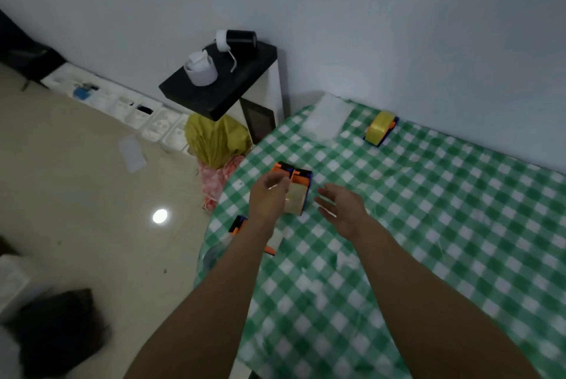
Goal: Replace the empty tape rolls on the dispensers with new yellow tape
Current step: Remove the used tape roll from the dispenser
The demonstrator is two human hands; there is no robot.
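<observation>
My left hand (269, 196) grips dispenser (301, 178) with empty roll (295, 199), close to table (428, 225) edge. My right hand (341, 210) open, just beside, not touching. Risk: I yank roll one-handed, dispenser slides off edge. Yellow tape (379, 127) well beyond right hand.

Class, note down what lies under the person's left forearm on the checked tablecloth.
A blue and orange tape dispenser shows at both edges of the left forearm. The forearm covers its middle, so whether it carries a roll cannot be told.

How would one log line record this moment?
left hand grips empty-roll dispenser | right hand open beside it | yellow-taped dispenser near wall
</observation>
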